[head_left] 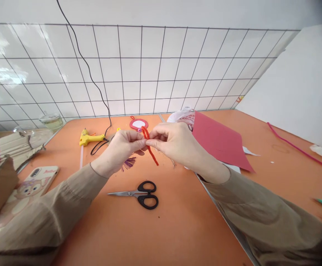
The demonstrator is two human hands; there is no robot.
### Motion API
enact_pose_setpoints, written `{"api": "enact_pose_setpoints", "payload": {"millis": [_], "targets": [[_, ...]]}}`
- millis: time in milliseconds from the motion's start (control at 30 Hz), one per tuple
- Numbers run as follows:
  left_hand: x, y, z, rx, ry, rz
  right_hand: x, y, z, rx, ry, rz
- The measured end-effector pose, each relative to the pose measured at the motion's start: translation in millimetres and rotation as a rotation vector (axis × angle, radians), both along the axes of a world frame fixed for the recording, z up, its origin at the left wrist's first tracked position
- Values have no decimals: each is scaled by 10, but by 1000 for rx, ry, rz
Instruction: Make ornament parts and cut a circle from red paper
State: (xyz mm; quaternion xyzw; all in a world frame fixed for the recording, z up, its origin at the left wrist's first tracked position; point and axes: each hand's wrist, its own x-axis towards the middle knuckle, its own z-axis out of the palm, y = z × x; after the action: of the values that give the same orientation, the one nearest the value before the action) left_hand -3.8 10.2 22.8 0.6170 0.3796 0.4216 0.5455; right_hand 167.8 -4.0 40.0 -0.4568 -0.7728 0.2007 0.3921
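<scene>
My left hand (123, 147) and my right hand (176, 140) meet above the middle of the table, each with thumb and fingers pinched on a bent red pipe cleaner (153, 157). Its folded part stands up between my fingertips, while a straight end slants down toward me. Just behind lies a round red-rimmed ornament (139, 124) with a white centre and a small red loop. A purple tassel (129, 163) shows partly from under my left hand. Black-handled scissors (135, 193) rest closed on the table nearer to me, blades pointing left.
At left are a yellow glue gun (91, 138) with a black cord, a phone in a cartoon case (36, 183) and a cardboard box (1, 184). Red paper (219, 138) leans over a plastic bag at right. A long red pipe cleaner (294, 146) lies farther right. White tiles stand behind.
</scene>
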Motion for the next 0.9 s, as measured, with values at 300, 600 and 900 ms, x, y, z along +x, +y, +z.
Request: {"api": "enact_pose_setpoints", "payload": {"millis": [300,600,900], "targets": [[-29,-10,-3,63,193,49,11,35,-41,144,-156,32],[79,-106,9,298,369,253,-32,78,-140,245,-223,-34],[98,-127,15,333,425,258,-55,59,-171,254,-191,-2]]}}
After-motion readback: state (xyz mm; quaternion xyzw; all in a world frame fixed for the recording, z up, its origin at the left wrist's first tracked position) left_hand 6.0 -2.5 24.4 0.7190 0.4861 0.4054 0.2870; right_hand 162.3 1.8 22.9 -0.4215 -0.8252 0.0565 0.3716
